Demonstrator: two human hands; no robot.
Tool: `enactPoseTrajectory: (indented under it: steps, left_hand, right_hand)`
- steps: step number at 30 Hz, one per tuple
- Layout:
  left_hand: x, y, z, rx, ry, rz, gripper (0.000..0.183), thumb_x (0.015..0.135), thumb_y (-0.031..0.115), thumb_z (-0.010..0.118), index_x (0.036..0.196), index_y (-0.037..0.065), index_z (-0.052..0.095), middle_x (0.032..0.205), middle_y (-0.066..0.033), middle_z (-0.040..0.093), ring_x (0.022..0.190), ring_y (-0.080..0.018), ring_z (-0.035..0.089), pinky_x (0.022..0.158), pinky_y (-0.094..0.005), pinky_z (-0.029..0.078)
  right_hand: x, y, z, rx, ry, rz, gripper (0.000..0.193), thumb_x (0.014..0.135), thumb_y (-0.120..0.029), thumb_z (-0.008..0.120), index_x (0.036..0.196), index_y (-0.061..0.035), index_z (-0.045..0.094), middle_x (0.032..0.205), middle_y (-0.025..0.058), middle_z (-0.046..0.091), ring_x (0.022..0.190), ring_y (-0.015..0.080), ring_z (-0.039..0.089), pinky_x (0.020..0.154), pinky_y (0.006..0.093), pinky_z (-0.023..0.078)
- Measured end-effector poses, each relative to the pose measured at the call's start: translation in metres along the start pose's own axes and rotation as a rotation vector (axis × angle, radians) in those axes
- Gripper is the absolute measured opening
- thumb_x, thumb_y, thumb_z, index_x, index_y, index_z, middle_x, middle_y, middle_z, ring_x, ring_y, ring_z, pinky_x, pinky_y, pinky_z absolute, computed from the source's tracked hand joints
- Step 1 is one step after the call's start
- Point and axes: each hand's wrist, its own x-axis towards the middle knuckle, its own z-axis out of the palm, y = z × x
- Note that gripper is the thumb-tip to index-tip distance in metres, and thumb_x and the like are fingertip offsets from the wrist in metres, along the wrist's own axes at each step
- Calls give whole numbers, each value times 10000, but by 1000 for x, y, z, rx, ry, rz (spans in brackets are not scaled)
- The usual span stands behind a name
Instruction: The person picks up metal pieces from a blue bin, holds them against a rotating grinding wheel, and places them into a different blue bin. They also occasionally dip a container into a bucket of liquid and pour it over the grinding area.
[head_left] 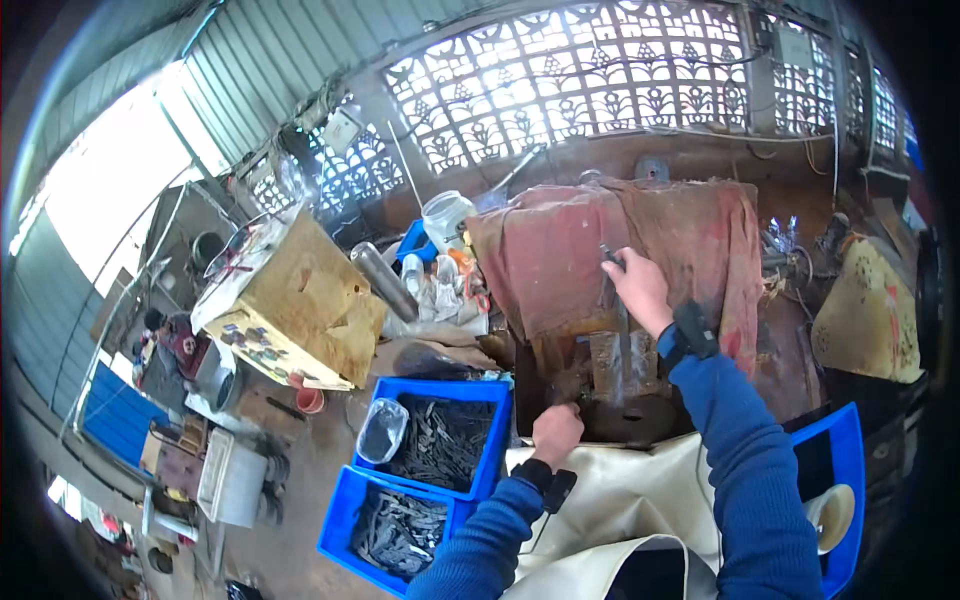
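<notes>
My right hand [642, 292] is raised in front of a worn red cloth [570, 250], its fingers closed on a small dark elongated piece [612, 257] whose kind I cannot make out. Lower and to the left, my left hand [558, 435] is curled at the near edge of a dark, dusty opening [640, 422] under the cloth; what its fingers hold, if anything, is hidden. Inside that opening stands a worn block [608, 368], with a greyish upright strip before it. A cream apron-like sheet [590, 490] spreads over my lap.
At my left, two blue crates [440, 385] hold many dark, thin metal pieces; a clear plastic tub [383, 430] sits in the farther one. Another blue crate [850, 450] stands at right. A yellowed box [300, 300] and metal cylinder [383, 280] lie beyond. A person [180, 345] is far left.
</notes>
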Motion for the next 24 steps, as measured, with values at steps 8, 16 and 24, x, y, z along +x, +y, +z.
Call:
enactPoseTrajectory:
  steps: [8,16,24]
  left_hand:
    - [-1,-2,9,-27,68,13,229,839,228,549,969,169,728,941,-128,704,883,-330,672,764,-435,547]
    - [-1,-2,9,-7,35,-40,213,839,229,562,945,181,741,972,-119,699,917,-317,660,808,-423,536]
    - [-1,-4,11,35,58,33,232,852,249,547,981,197,733,954,-111,706,881,-313,676,771,-425,549]
  right_hand:
    - [-6,7,20,-204,-33,-132,224,881,-295,613,917,-74,614,801,182,663,796,395,645,666,511,494]
    - [-3,8,19,-191,-44,-95,180,890,-245,593,905,-66,594,799,199,659,788,414,638,671,528,489]
    - [-2,10,23,-176,-57,-82,172,907,-226,567,926,-57,588,810,211,657,797,428,633,680,537,484]
